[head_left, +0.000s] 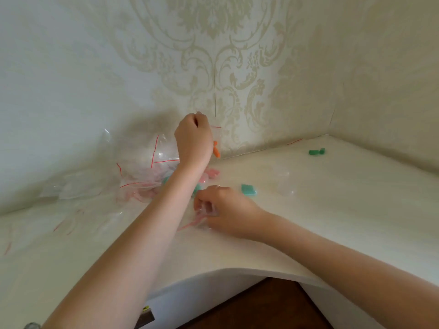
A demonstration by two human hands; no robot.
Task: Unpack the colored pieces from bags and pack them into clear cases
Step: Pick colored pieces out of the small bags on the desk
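Nearest, the right hand (pixel 225 207) pinches a clear bag (pixel 202 217) flat on the bench (pixel 332 210), likely to steady it. Beyond lie teal piece (pixel 248 189) and pink pieces (pixel 211 174); farther, the left hand (pixel 193 136) clenches a raised bag (pixel 216 143) holding orange pieces (pixel 216 150), seemingly to tip them out.

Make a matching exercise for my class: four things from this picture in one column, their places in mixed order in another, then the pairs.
Things
1. orange pieces
2. dark green pieces
3. teal block
4. pile of bags

Places
A. far right on the counter
B. inside the bag held up by the left hand
C. against the wall, left of the left arm
D. just beyond the right hand

Pairs: 1-B, 2-A, 3-D, 4-C
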